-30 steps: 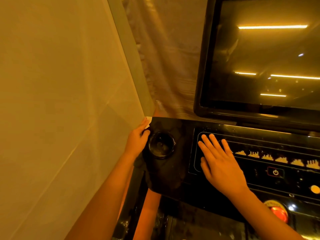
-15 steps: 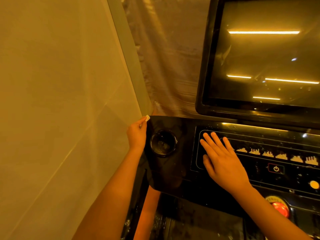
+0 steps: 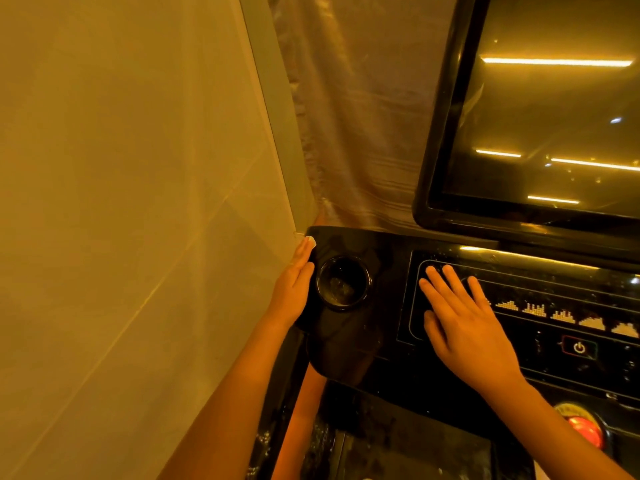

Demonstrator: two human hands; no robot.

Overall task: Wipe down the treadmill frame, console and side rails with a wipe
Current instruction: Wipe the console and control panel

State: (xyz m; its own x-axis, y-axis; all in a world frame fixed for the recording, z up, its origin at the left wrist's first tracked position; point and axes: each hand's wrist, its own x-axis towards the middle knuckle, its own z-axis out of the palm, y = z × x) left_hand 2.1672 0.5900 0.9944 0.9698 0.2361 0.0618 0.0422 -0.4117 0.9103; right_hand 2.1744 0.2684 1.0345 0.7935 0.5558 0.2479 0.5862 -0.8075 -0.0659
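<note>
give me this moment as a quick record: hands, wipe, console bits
left hand: fingers straight, pressed along the left edge of the console, beside the cup holder
wipe: small white bit showing at the left hand's fingertips, rest hidden
right hand: flat, fingers spread, on the control panel
power button: right of the right hand, untouched
red button: console's lower right
screen: dark, reflecting strip lights

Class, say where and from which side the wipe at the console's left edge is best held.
Probably pinch the white corner of the wipe showing past the fingertips of the left hand, coming from the near side along the console edge: the wall crowds the left, and the rest of the wipe is hidden.
</note>
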